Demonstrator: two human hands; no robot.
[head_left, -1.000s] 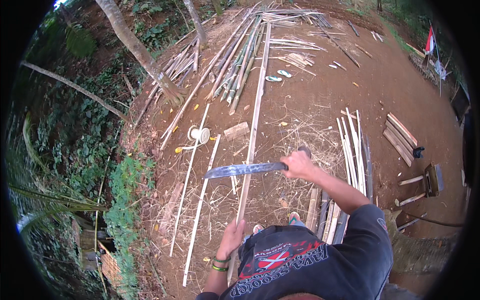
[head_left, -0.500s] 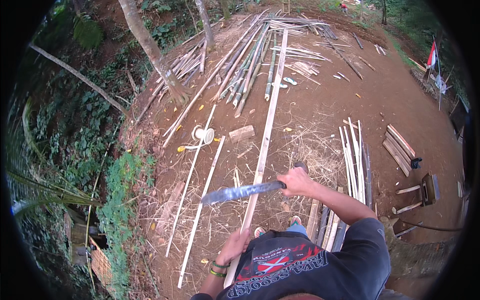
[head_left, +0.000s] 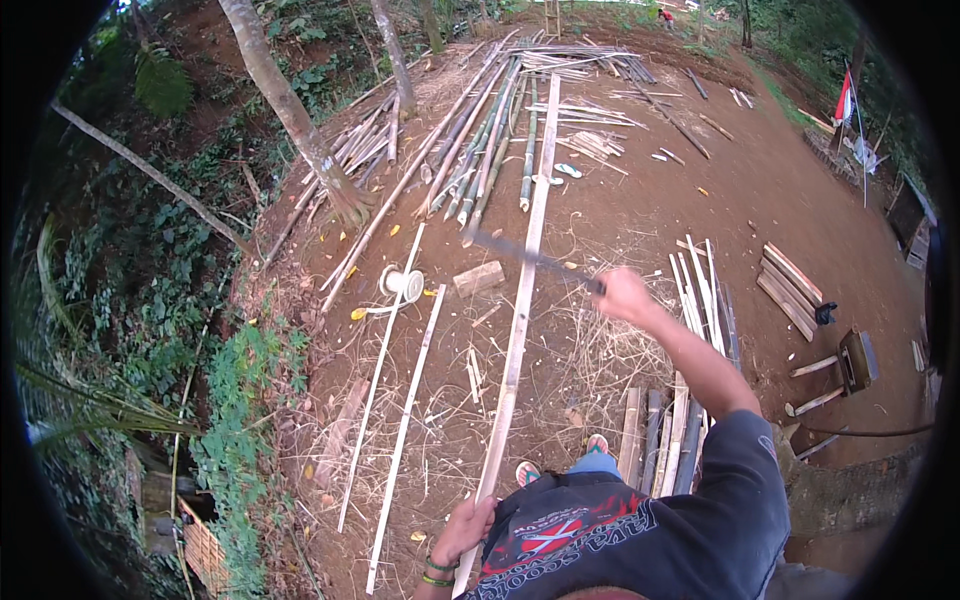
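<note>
My left hand (head_left: 466, 526), with bands on its wrist, is closed around the near end of a long pale bamboo slat (head_left: 517, 330) beside my body. The slat runs away from me over the ground toward the bamboo pile. In my right hand (head_left: 624, 297), closed on the handle, is a machete (head_left: 510, 248). Its blade, smeared by motion, points left and crosses the slat partway along; whether it touches cannot be told. Two thinner pale strips (head_left: 407, 432) lie on the ground left of the slat.
Green and brown bamboo poles (head_left: 497, 150) are heaped ahead. A short wood block (head_left: 479, 279) and a white spool (head_left: 402, 284) lie near the strips. More strips and poles (head_left: 655, 440) lie at my right, beyond them a wooden stool (head_left: 855, 362). Trees (head_left: 290, 100) and a planted slope border the left.
My right hand has moved the machete away from me along the slat and slightly right, its blade turning more edge-on. My left hand keeps its grip on the slat. The view has shifted slightly.
</note>
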